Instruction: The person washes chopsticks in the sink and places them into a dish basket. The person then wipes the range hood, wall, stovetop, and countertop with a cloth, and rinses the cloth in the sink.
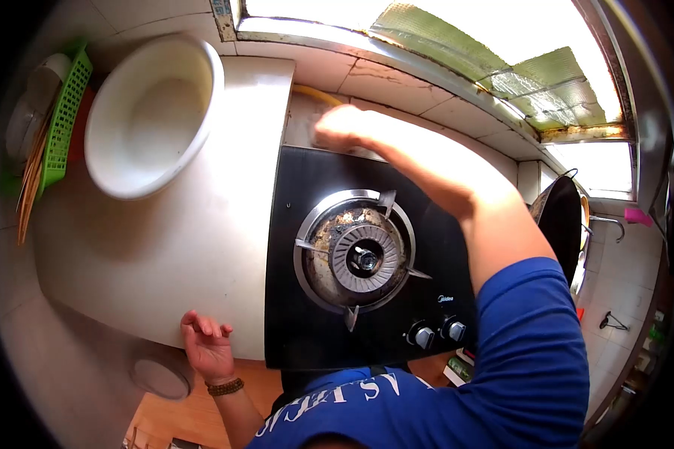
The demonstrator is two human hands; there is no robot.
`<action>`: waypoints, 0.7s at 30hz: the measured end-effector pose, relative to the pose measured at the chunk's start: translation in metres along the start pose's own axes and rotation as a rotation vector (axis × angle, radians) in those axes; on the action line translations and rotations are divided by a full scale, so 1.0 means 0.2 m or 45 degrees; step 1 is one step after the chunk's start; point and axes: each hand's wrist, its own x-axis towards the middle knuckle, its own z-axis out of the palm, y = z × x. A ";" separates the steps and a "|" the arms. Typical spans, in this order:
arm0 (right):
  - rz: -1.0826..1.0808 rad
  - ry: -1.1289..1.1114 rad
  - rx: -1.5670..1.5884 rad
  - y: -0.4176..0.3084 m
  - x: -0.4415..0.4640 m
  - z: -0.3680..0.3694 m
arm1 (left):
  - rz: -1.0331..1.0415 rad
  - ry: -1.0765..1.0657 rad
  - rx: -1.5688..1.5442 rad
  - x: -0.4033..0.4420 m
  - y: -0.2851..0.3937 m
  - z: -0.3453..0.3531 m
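My right arm reaches across the black gas stove [442,247] to its back edge. There my right hand [338,129] is over the gap by the tiled wall, close to a yellow hose [318,93]. Motion smears that hand, and its fingers and anything in them cannot be made out. My left hand [208,348], with a beaded bracelet [225,388] at the wrist, is at the front edge of the white countertop [165,262]. Its fingers are loosely curled and apart, with nothing in them. Between my hands lies the round burner [365,254] with its metal pan supports.
A large white basin [153,116] stands on the counter at the back left, beside a green basket [61,123] holding dishes and chopsticks. Two control knobs [439,333] sit at the stove's front right. A dark wok [558,221] is at the right, below the window [494,67].
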 end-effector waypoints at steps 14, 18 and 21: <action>0.098 1.026 0.379 0.42 -0.20 0.32 | 0.039 -0.057 0.012 0.01 -0.02 -0.03; 0.112 0.754 0.949 0.37 -0.08 0.19 | 0.068 -0.094 0.028 0.01 -0.02 -0.03; 0.136 0.280 0.881 0.35 -0.08 0.12 | 0.056 -0.077 0.039 0.01 -0.02 -0.02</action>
